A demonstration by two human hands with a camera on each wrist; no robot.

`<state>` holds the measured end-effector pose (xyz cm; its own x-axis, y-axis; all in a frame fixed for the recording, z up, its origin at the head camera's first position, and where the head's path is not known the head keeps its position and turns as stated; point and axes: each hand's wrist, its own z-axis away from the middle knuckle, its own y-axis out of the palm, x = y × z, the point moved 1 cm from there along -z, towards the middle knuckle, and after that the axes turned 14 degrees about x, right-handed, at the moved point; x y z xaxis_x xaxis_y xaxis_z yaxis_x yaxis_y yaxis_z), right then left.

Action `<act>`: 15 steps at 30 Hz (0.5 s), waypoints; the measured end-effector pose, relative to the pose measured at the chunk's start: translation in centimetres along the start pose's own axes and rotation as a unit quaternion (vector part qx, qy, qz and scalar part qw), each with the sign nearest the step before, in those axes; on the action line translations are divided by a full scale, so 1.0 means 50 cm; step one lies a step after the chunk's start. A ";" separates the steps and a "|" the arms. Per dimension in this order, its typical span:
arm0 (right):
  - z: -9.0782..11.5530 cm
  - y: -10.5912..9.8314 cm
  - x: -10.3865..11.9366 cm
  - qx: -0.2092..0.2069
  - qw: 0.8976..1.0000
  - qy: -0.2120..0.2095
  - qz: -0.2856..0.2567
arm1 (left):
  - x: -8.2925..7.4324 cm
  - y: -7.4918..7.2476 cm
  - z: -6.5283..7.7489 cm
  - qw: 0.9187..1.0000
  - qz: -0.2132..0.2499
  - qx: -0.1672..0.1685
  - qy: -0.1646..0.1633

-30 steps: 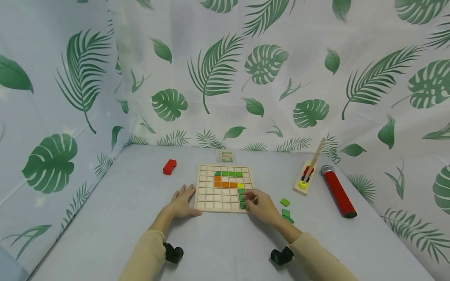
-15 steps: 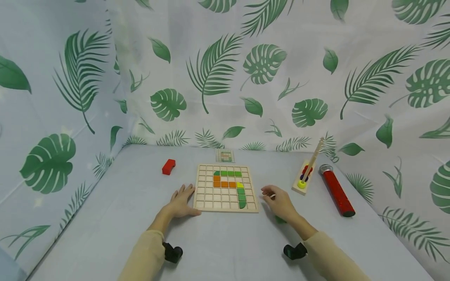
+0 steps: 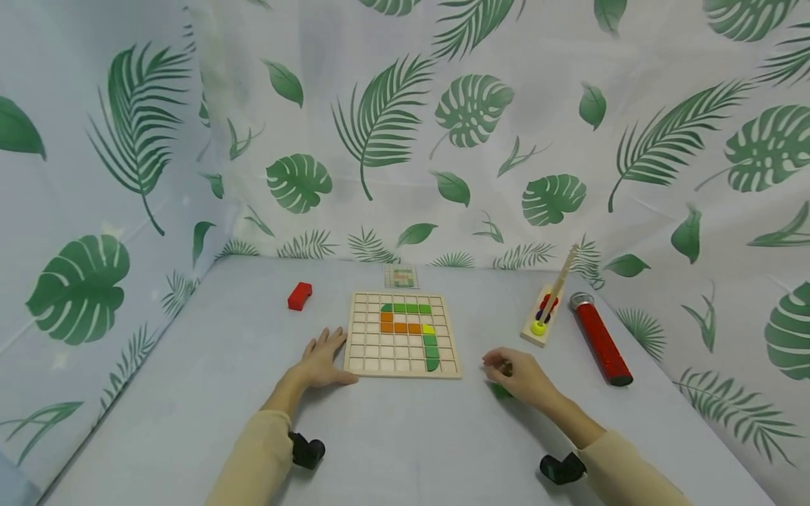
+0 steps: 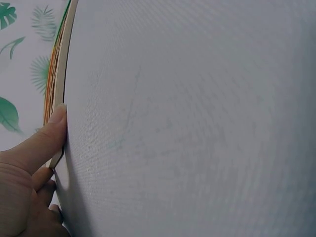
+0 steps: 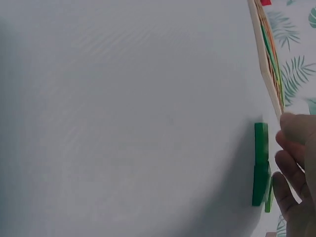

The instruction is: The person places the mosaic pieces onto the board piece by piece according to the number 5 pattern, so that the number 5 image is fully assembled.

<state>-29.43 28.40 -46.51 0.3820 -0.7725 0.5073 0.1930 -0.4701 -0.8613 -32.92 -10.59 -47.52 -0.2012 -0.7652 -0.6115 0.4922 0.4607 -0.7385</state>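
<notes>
A wooden grid board (image 3: 373, 355) lies on the table, with green, orange and yellow tiles set into several of its squares. My left hand (image 3: 319, 363) rests at its left front corner, fingers spread along the side; in the left wrist view the thumb (image 4: 47, 136) touches the board's edge. Right of the board, my right hand (image 3: 522, 376) hovers over loose green tiles (image 3: 500, 391), which it partly hides. The right wrist view shows its fingers loosely bent beside those green tiles (image 5: 260, 143), with nothing visible between them.
Behind the board lies a small pattern card (image 3: 401, 276). A red block (image 3: 299, 296) sits at the back left. On the right stand a wooden toy with coloured beads (image 3: 538, 330) and a red cylinder with a silver end (image 3: 601, 341). Leaf-printed cloth walls enclose the table.
My right hand has left the green tiles on the board's right side and moved right, over the loose green tiles. My left hand has stayed at the board's corner.
</notes>
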 end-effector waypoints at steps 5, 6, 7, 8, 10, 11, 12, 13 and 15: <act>0.029 -0.005 0.000 0.030 0.998 -0.027 0.053 | 0.000 -0.002 -0.001 1.000 -0.004 -0.001 0.003; 0.034 -0.005 0.001 0.035 0.997 -0.027 0.060 | 0.000 -0.003 -0.001 1.000 -0.004 -0.002 0.004; 0.038 -0.004 0.001 0.038 0.997 -0.022 0.066 | 0.001 -0.003 -0.001 1.000 -0.005 -0.003 0.005; 0.043 -0.004 0.002 0.041 0.996 -0.018 0.071 | 0.001 -0.003 -0.001 1.000 -0.004 -0.003 0.005; 0.051 -0.002 0.001 0.041 0.996 -0.016 0.080 | 0.002 -0.003 -0.002 1.000 -0.003 -0.002 0.005; 0.055 -0.001 0.000 0.039 0.996 -0.014 0.083 | 0.001 -0.004 -0.001 1.000 -0.002 -0.001 0.005; 0.058 -0.001 -0.002 0.035 0.995 -0.016 0.087 | 0.001 -0.004 -0.001 1.000 -0.001 0.000 0.005; 0.062 0.000 -0.004 0.032 0.995 -0.019 0.089 | 0.001 -0.003 -0.001 1.000 0.000 0.002 0.004; 0.069 0.002 -0.010 0.022 0.995 -0.023 0.090 | 0.001 -0.002 -0.002 1.000 0.000 0.004 0.003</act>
<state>-26.50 30.20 -46.94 0.4553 -0.8218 0.3427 0.1554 -0.3056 -0.9394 -33.05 -10.64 -47.49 -0.2052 -0.7624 -0.6136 0.4999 0.4574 -0.7355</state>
